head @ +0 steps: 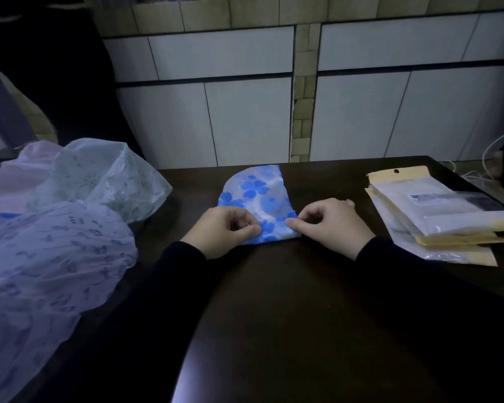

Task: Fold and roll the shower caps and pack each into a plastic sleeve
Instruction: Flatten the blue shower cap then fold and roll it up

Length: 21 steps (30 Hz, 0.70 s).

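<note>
A blue flower-print shower cap (256, 190) lies folded flat on the dark table (288, 301), its rounded top pointing away from me. My left hand (223, 228) pinches the cap's near edge on the left with thumb and curled fingers. My right hand (329, 223) pinches the same near edge on the right. A stack of plastic sleeves (437, 216) with yellowish card headers lies to the right of my right hand.
Loose shower caps are heaped at the left: a purple-print one (47, 257), a green-print one (105, 178) and a pink one (24, 170). A white tiled wall (245, 117) stands behind the table. A white cable (489, 158) hangs at the far right.
</note>
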Available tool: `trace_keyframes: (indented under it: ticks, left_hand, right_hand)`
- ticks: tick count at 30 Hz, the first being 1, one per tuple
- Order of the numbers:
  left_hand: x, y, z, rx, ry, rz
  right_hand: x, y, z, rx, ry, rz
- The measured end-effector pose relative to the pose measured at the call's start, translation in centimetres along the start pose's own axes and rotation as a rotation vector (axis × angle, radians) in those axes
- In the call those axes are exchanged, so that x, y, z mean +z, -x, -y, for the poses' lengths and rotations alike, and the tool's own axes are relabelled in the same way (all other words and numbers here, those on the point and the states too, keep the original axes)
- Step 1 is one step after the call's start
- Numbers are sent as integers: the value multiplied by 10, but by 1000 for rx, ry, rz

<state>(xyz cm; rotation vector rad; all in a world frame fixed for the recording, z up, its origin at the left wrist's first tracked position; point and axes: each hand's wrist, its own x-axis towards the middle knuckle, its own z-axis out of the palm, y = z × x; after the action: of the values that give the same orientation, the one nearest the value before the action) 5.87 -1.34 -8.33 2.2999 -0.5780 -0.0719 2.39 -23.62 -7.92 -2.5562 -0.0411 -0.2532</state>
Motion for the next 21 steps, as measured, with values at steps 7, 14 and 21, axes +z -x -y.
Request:
trace_keyframes:
  ticks: [7, 14, 21]
  left_hand:
    - [4, 2, 6, 249, -112, -50]
    - [-3, 2, 9, 254, -184, 24]
    - [-4, 0, 10, 228, -125, 30]
  right_hand:
    - [2, 0, -7, -326, 63, -142]
    - [-11, -3, -15, -402, 197, 106]
    - [-10, -1, -9, -453, 320, 44]
